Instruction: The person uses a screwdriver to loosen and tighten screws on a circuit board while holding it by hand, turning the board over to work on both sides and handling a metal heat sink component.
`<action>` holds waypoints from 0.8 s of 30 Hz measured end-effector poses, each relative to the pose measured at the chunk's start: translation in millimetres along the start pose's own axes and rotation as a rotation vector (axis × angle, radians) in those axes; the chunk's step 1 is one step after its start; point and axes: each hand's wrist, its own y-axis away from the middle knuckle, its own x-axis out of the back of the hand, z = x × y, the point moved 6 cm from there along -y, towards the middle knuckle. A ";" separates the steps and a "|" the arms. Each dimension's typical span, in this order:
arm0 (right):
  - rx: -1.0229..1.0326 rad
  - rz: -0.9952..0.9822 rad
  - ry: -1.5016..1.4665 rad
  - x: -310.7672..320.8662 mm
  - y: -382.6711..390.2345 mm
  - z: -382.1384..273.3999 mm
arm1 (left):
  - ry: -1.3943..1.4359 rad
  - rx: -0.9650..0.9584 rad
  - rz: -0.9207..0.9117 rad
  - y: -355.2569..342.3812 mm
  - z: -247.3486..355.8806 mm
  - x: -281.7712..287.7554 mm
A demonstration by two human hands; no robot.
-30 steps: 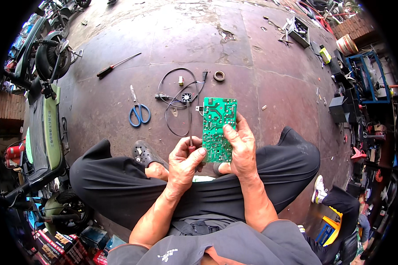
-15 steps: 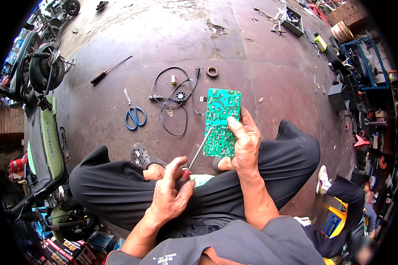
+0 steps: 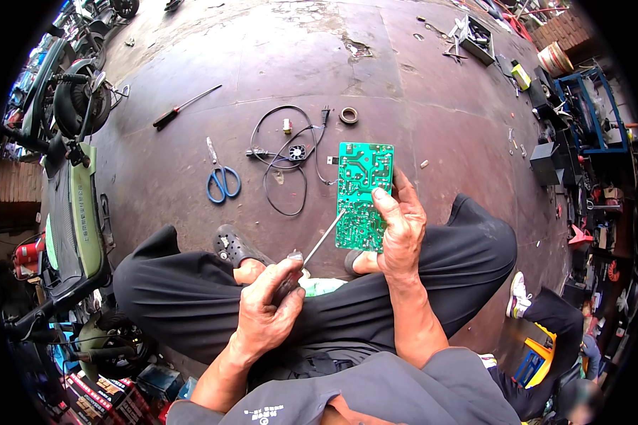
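My right hand [image 3: 402, 230] grips a green circuit board [image 3: 362, 166] by its right edge, thumb on its face, and holds it upright over my lap. My left hand [image 3: 271, 304] is closed round the handle of a screwdriver [image 3: 324, 243]. Its thin metal shaft slants up to the right, and the tip is at the board's lower left part; whether it touches cannot be made out. Beyond the board lie a small black fan [image 3: 296, 152] with a tangled black cable [image 3: 304, 191], a plug [image 3: 325, 113] and a brown tape roll [image 3: 349, 115].
Blue-handled scissors [image 3: 223, 185] and another screwdriver [image 3: 186, 106] lie on the floor at left. A scooter [image 3: 85, 212] stands along the left side. At right are a metal box of tools [image 3: 475, 39], a blue frame [image 3: 592, 110], and a seated person's shoe [image 3: 519, 294].
My left index finger, raised before, is now lowered round the screwdriver handle. The shaft's tip stays by the board's lower left. The whole view has shifted slightly.
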 end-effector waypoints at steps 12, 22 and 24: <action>0.123 -0.167 0.171 -13.5 8.0 -4.6 | 0.038 0.052 0.047 3.6 -6.0 3.4; 0.389 -0.371 0.490 -21.0 12.7 -7.3 | 0.724 0.512 0.074 -0.2 -15.9 10.7; 0.466 -0.400 0.516 -27.6 14.4 -10.0 | 0.867 0.597 0.044 0.7 -19.3 12.1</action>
